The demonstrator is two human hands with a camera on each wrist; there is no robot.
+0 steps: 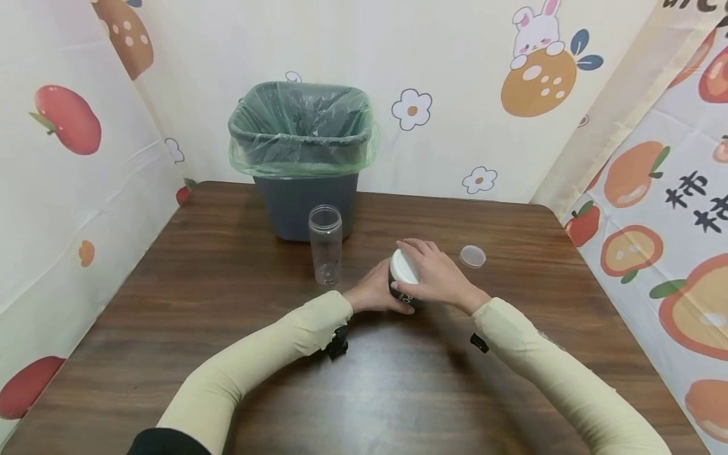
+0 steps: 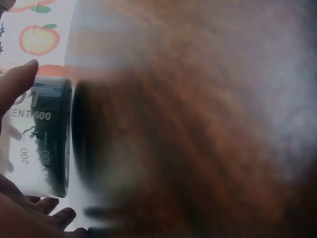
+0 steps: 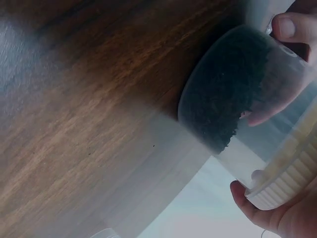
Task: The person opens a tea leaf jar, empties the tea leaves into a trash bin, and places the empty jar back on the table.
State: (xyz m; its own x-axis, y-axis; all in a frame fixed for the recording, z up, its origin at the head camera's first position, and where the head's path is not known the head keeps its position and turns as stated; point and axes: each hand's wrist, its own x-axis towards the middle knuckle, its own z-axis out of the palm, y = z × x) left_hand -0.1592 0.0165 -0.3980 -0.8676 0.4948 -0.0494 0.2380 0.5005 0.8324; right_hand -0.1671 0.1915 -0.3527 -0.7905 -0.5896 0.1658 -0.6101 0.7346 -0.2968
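A see-through jar [image 3: 223, 89] partly filled with dark, leaf-like bits stands on the table between both hands. Printed numbers mark its side in the left wrist view, where the jar [image 2: 42, 144] appears at the left edge. My left hand [image 1: 376, 291] grips the jar's body low down, fingers and thumb around it. Over the top, my right hand [image 1: 438, 275] holds the ribbed white lid [image 1: 402, 268], with fingers on the far side and thumb on the near side. The lid [image 3: 282, 181] sits on the jar. Part of the jar is hidden by the hands.
A tall transparent bottle [image 1: 327, 249] without a cap stands left of the hands. Behind it is a dark bin [image 1: 307, 199] lined with a green bag. A round translucent lid [image 1: 473, 256] lies to the right on the wooden table [image 1: 364, 392]. Printed cloth surrounds the table.
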